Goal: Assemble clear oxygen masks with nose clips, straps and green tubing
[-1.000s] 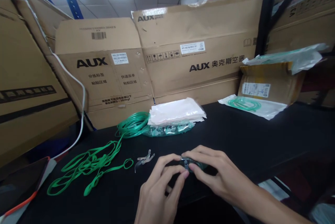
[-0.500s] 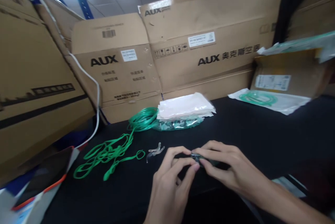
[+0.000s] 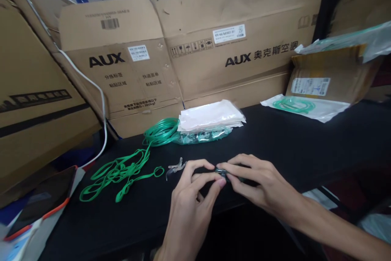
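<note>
My left hand and my right hand meet over the front of the black table. Between their fingertips is a small clear, greenish plastic piece, pinched from both sides and mostly covered by the fingers. What kind of part it is I cannot make out. Just left of my left hand lie a few small clear plastic pieces. Beyond them a tangle of flat green elastic straps is spread on the cloth.
Coiled green tubing lies beside a stack of white packets and a bag of clear green parts. Cardboard sheets wall the back. A packet with green tubing lies right; an orange-edged dark tablet-like object sits left.
The camera view has tilted down and turned slightly right, so everything sits a little higher and further left. Both hands keep nearly the same pinch on the plastic piece.
</note>
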Tool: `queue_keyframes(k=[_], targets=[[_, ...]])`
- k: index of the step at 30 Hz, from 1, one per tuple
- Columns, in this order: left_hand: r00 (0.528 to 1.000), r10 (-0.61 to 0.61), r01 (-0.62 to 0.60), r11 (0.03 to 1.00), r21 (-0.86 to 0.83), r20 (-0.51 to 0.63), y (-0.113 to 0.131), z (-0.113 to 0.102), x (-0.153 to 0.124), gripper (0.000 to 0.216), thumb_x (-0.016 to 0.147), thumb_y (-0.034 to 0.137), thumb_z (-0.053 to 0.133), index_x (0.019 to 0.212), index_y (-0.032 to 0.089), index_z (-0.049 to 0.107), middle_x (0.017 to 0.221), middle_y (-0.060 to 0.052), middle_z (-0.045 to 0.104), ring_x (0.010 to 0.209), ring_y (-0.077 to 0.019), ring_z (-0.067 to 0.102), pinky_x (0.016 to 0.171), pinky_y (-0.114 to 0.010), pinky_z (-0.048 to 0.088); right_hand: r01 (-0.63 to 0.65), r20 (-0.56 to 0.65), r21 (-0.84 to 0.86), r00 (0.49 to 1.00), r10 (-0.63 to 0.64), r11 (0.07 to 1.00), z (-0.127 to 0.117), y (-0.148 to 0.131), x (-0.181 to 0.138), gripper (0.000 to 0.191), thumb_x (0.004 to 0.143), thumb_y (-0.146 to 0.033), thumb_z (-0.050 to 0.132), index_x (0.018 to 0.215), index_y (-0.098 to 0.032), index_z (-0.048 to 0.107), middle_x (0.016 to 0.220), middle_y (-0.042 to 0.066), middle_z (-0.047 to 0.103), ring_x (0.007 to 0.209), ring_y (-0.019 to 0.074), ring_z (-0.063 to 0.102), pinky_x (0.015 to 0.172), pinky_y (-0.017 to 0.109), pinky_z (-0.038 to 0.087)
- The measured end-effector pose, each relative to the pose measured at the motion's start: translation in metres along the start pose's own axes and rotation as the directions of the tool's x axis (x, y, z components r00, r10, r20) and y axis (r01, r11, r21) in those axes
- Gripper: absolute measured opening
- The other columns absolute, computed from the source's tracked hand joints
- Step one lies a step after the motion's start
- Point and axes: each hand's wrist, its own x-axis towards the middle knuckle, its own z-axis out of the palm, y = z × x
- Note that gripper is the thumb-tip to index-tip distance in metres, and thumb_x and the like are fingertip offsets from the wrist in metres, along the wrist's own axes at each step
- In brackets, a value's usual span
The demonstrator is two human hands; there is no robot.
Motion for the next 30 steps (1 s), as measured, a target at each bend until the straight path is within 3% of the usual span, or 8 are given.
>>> queue_keyframes(k=[7,11,14,18,21,25,30], targets=[[0.994,0.088,-0.088,0.996,-0.008,0.063,-0.002,0.0,0.002,0.013,0.096,0.024,0.065,0.093,0.025,0.077,0.115,-0.006,0.062,0.076,-0.0137,0.066,0.054,-0.022,0.05,-0.117,-0.018,0.186,0.992,0.123,0.976,0.0,-0.006,0.003,0.03,0.101,-0.017,0.058,0.123,-0.027,0.075,0.106,0.005,0.077,0.093,0.0196,0.073,0.083,0.03,0.058],[0.989,0.151,-0.149,0.983,0.111,-0.005,-0.003,0.004,-0.001,0.012,0.096,0.025,0.064,0.095,0.026,0.077,0.117,-0.007,0.062,0.094,-0.0201,0.069,0.063,-0.025,0.055,-0.18,0.0,0.227,0.983,0.185,0.957,-0.004,-0.008,0.005,0.031,0.101,-0.02,0.059,0.127,-0.029,0.073,0.113,0.004,0.076,0.102,0.0205,0.072,0.091,0.031,0.057],[0.985,0.172,-0.164,0.969,0.185,-0.026,-0.003,0.007,-0.004,0.012,0.097,0.026,0.064,0.096,0.027,0.076,0.112,-0.007,0.063,0.091,-0.0194,0.068,0.066,-0.026,0.056,-0.212,0.019,0.244,0.977,0.214,0.946,-0.005,-0.006,0.005,0.03,0.103,-0.024,0.059,0.129,-0.03,0.072,0.119,0.005,0.074,0.11,0.0222,0.07,0.096,0.033,0.056],[0.982,0.181,-0.157,0.941,0.301,-0.052,-0.002,0.01,-0.007,0.015,0.1,0.027,0.06,0.097,0.027,0.075,0.098,-0.005,0.061,0.08,-0.0172,0.065,0.058,-0.023,0.05,-0.227,0.053,0.27,0.974,0.221,0.936,-0.004,-0.004,0.005,0.029,0.104,-0.029,0.058,0.129,-0.031,0.072,0.12,0.005,0.074,0.112,0.0233,0.069,0.098,0.036,0.056],[0.983,0.181,-0.16,0.908,0.387,-0.019,-0.005,0.004,-0.007,0.022,0.103,0.027,0.052,0.098,0.026,0.072,0.095,-0.004,0.061,0.079,-0.0171,0.066,0.061,-0.023,0.052,-0.253,0.073,0.277,0.968,0.242,0.927,-0.007,-0.002,0.007,0.028,0.104,-0.031,0.057,0.128,-0.03,0.073,0.122,0.005,0.074,0.115,0.0234,0.069,0.102,0.036,0.054],[0.991,0.111,-0.135,0.855,0.5,0.078,-0.02,-0.023,0.001,0.027,0.104,0.031,0.045,0.097,0.03,0.072,0.099,-0.002,0.066,0.088,-0.0203,0.072,0.067,-0.025,0.054,-0.333,0.123,0.141,0.94,0.317,0.932,-0.022,0.013,0.004,0.031,0.1,-0.041,0.064,0.129,-0.033,0.069,0.13,0.004,0.073,0.125,0.0277,0.065,0.109,0.044,0.051],[0.997,-0.076,0.044,0.806,0.59,0.031,-0.042,-0.057,0.013,0.033,0.102,0.038,0.043,0.091,0.027,0.072,0.1,-0.001,0.069,0.071,-0.0187,0.074,0.055,-0.025,0.049,-0.304,0.106,-0.125,0.942,0.318,0.944,-0.055,0.046,-0.008,0.033,0.099,-0.046,0.064,0.129,-0.031,0.066,0.13,0.006,0.071,0.121,0.0285,0.067,0.105,0.047,0.053]])
